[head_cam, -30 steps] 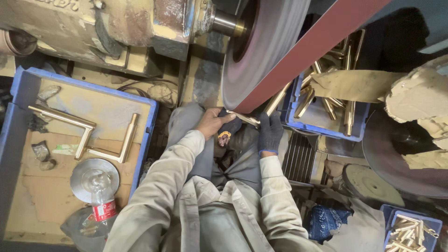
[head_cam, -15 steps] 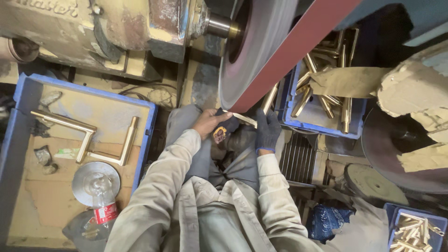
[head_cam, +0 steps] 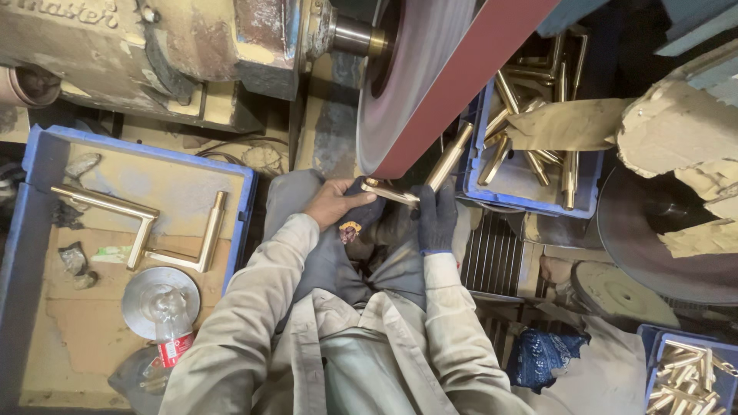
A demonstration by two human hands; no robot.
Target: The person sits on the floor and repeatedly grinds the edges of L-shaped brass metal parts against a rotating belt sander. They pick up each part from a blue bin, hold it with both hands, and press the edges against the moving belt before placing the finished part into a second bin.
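Nearest, the person's beige work-jacket sleeves reach forward over the lap toward the reddish-brown sanding belt, the landmark here. Compared with half a second ago, the hands and the piece sit much the same, pressed up just under the belt's lower edge; only the view has shifted slightly. The bare left hand is closed around a dark cloth, thumb and fingers pinching the near end of the short brass L-shaped handle piece. The right hand, in a dark blue glove, is curled shut on the other end, where its long bar slants up toward the belt. Left of the belt, a blue plastic crate holds two long brass L-shaped handles. Right of the belt, another blue bin is filled with brass rods. Beyond, the belt wraps the grey drive wheel on the rusty motor housing.
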